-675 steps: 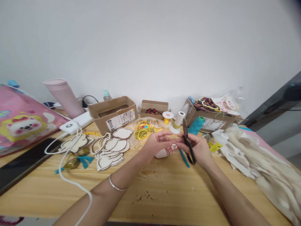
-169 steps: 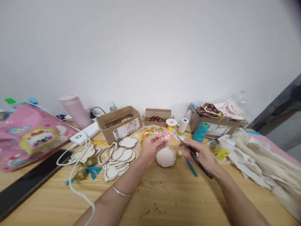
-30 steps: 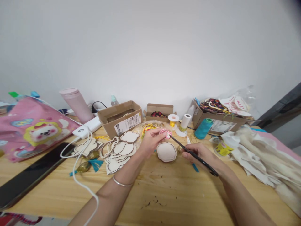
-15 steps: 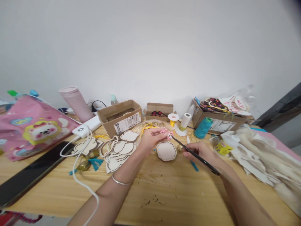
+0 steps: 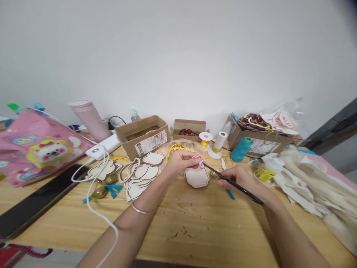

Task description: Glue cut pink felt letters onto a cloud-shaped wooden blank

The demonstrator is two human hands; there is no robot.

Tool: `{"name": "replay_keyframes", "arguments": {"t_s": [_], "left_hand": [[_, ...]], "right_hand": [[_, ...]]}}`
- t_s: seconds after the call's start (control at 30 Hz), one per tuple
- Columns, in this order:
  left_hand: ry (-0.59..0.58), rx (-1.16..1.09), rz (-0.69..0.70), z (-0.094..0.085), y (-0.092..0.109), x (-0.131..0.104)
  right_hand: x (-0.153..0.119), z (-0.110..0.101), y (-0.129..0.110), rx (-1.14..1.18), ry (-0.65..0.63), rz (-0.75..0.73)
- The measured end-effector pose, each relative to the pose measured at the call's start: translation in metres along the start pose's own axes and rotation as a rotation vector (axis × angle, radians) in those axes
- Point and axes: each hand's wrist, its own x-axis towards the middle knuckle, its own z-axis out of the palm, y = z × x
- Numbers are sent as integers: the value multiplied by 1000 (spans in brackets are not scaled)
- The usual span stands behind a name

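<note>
A left hand (image 5: 182, 162) pinches a pink cutout (image 5: 197, 159) between thumb and fingertips while a right hand (image 5: 237, 176), fingers curled closed, grips black scissors (image 5: 242, 190) over the middle of a wooden worktop (image 5: 212, 230). The scissors point toward the worktop's far left, their tips meeting the cutout's right side; seen nearly edge-on, they do not show whether the blades are parted. The cutout is held up at the far side of a pale plaque (image 5: 197, 178), overlapping it in view; whether the two touch cannot be told. A teal strip (image 5: 230, 194) lies below the right hand.

Clean work here would seem to call for a steady left pinch close to the blades, fingertips clear of their path, the cutout turned to meet the scissors rather than the wrist twisted. Short snips with the tips look best suited to so small and curved an outline; a long bite could nick the pink.

Toward the worktop's left edge sit wooden shapes (image 5: 143, 176); along its far edge stand a cardboard box (image 5: 147, 137) and a teal cone of thread (image 5: 241, 149). Dark scraps (image 5: 188, 234) dot the near edge.
</note>
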Motion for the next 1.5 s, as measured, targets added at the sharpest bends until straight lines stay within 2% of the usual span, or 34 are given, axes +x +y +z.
{"name": "replay_keyframes", "arguments": {"t_s": [0.2, 0.8, 1.0, 1.17, 1.23, 1.37, 1.43, 1.5], "left_hand": [[-54, 78, -9, -1, 2, -2], [-149, 107, 8, -5, -2, -1], [-123, 126, -39, -4, 0, -2], [-152, 120, -34, -3, 1, -3], [-124, 120, -33, -3, -1, -2], [8, 34, -23, -4, -4, 1], [60, -46, -28, -3, -4, 1], [95, -123, -39, 0, -3, 0]], "right_hand": [[-2, -3, -3, -71, -15, 43], [-5, -6, -9, -240, -22, 74], [-7, -7, -15, -277, -11, 72], [-8, -8, -9, -264, 8, 73], [-9, -10, -5, -235, 11, 67], [-11, -18, -7, -97, -20, 38], [-10, -17, -16, 16, 105, 34], [-5, -12, -27, 153, 366, 36]]}}
